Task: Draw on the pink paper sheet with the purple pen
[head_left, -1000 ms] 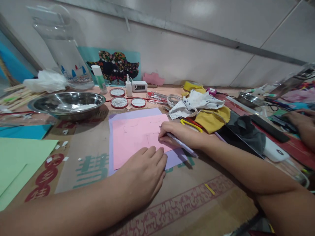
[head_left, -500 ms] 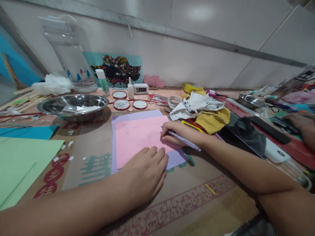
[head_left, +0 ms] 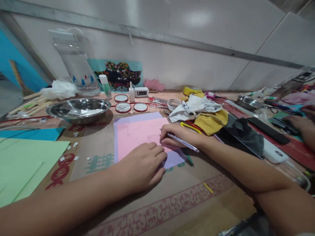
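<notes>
A pink sheet of paper lies on a slightly larger purple sheet, both flat on the cardboard-covered table. Faint curved lines are drawn on the pink sheet. My right hand is closed round a pale purple pen, its writing end down at the pink paper and mostly hidden by the fingers. My left hand rests palm down over the lower edge of the sheets, fingers stretched out, just left of my right hand.
A steel bowl, water jug, glue stick and small red-rimmed dishes stand behind. Green sheets lie left. Cloth pieces and a white power strip lie right, near another person's hand.
The view has shifted slightly, so the jug and bowl sit lower and further right. My right hand still holds the pen at the paper; my left hand stays on the sheets.
</notes>
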`<move>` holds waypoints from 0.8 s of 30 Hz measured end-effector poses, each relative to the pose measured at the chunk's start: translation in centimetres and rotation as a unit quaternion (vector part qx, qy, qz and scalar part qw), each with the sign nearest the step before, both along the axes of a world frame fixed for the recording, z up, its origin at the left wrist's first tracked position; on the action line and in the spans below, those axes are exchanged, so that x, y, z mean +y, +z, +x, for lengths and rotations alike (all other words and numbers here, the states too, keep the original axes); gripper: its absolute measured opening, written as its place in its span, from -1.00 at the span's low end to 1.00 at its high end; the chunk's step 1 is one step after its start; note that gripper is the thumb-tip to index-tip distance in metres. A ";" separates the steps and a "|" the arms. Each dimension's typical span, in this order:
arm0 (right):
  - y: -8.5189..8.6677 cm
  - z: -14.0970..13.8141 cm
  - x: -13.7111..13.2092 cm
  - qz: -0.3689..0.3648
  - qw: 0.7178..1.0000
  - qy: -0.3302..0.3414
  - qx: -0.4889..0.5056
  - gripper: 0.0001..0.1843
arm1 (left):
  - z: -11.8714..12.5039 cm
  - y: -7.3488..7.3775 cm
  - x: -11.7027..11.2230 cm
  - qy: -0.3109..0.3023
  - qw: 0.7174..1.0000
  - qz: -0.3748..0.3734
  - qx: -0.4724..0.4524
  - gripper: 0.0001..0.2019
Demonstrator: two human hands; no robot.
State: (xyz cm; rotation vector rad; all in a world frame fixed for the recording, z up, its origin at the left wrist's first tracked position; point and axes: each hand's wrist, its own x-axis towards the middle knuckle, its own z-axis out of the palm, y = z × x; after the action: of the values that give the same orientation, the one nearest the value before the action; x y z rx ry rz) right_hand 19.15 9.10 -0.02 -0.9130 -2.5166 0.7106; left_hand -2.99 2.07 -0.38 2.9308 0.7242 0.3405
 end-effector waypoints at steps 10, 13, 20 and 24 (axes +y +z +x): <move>0.3 -0.5 -0.2 -0.037 0.991 -0.099 0.082 -0.91 | -0.5 1.0 1.8 -0.005 0.998 -0.062 -0.012 -0.74; 0.1 -0.2 0.1 -0.069 0.974 -0.155 0.153 -0.85 | -1.8 1.0 4.4 0.104 0.994 -0.017 -0.036 -0.68; -1.0 1.4 2.1 0.057 0.967 -0.226 0.105 -0.93 | -4.8 -0.4 8.5 0.236 0.972 0.011 -0.002 -0.41; -1.5 2.5 3.7 0.086 0.962 -0.258 0.032 -0.92 | -4.8 -0.6 8.4 0.239 0.971 0.002 0.003 -0.40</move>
State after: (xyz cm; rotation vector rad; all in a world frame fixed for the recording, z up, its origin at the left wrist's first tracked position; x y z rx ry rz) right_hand 21.62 12.81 -1.54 -1.3759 -2.1002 0.3412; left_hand -7.75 10.50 -0.98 2.7250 1.4305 0.3673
